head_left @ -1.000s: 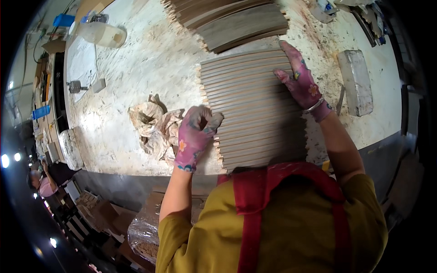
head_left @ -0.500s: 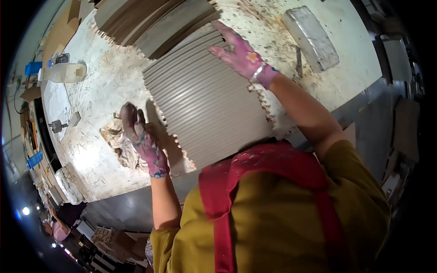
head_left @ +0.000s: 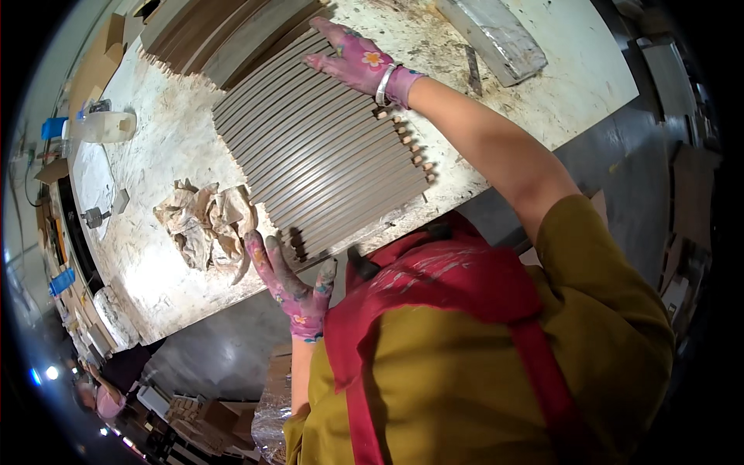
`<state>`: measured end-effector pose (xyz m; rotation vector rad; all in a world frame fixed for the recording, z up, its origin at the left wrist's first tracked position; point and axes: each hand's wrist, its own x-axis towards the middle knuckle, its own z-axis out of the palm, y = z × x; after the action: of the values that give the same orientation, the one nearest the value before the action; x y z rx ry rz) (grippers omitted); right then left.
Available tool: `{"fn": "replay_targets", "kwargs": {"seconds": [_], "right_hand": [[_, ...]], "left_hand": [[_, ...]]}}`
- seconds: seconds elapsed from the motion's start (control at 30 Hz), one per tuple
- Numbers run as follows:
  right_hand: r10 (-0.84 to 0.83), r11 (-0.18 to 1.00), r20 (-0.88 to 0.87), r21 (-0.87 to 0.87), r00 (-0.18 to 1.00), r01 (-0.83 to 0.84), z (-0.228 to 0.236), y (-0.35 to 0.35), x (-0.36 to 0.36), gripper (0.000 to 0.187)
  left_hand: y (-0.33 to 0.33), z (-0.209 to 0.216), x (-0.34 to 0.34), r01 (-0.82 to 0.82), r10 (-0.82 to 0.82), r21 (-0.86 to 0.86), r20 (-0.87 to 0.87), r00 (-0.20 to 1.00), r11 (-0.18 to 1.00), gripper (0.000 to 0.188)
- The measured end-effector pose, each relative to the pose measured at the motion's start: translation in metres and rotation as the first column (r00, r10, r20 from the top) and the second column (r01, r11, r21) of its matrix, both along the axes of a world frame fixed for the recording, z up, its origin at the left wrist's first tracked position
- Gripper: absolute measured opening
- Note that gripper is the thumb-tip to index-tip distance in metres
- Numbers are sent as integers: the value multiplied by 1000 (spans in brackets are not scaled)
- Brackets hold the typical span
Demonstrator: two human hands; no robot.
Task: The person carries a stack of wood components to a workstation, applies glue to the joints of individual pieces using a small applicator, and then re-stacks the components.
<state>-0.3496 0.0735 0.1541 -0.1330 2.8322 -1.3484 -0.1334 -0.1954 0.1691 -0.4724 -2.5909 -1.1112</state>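
A row of long grey-brown strips [head_left: 318, 155] lies side by side on the white table, with pale stubs at their right-hand ends. My right hand [head_left: 353, 60], in a pink flowered glove, reaches across the far right of the row. Its fingers are outstretched near the far edge, and it grips nothing. By the table's near edge, my left hand [head_left: 293, 291] hovers with its gloved fingers spread, holding nothing. Its fingertips are close to the near left corner of the row. A crumpled cream cloth [head_left: 203, 225] lies just left of the strips.
More brown strips [head_left: 225, 39] are stacked beyond the row. A wrapped, block-shaped thing [head_left: 496, 39] lies at the far right beside a thin dark strip [head_left: 473, 71]. On the left are a clear bottle [head_left: 107, 126] and a small metal tool [head_left: 94, 217]. The stained table [head_left: 167, 298] ends near my body.
The row of strips has shifted away from my body and leftward, with my right hand moving along. My left hand has come from over the cloth toward the table's near edge, its fingers spreading.
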Motion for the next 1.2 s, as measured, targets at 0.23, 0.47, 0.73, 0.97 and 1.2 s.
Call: {"fn": "replay_targets", "kwargs": {"seconds": [0.23, 0.47, 0.73, 0.97, 1.2], "right_hand": [[-114, 966, -76, -242, 991, 93, -2, 12, 11, 77], [-244, 777, 21, -595, 970, 208, -47, 28, 24, 60], [-102, 606, -125, -794, 987, -38, -60, 16, 11, 53], [-217, 672, -89, -736, 972, 83, -47, 17, 4, 69], [-33, 620, -195, -773, 980, -132, -73, 19, -26, 87]], "left_hand": [[1, 12, -15, 61, -57, -497, 23, 998, 865, 53], [0, 6, -27, -117, 24, 426, 216, 976, 897, 56], [-8, -1, -149, -222, -64, 578, 431, 900, 785, 63], [-3, -21, -188, -308, -72, 657, 484, 872, 688, 54], [-8, -29, -205, -100, -42, 486, 274, 961, 868, 56]]}}
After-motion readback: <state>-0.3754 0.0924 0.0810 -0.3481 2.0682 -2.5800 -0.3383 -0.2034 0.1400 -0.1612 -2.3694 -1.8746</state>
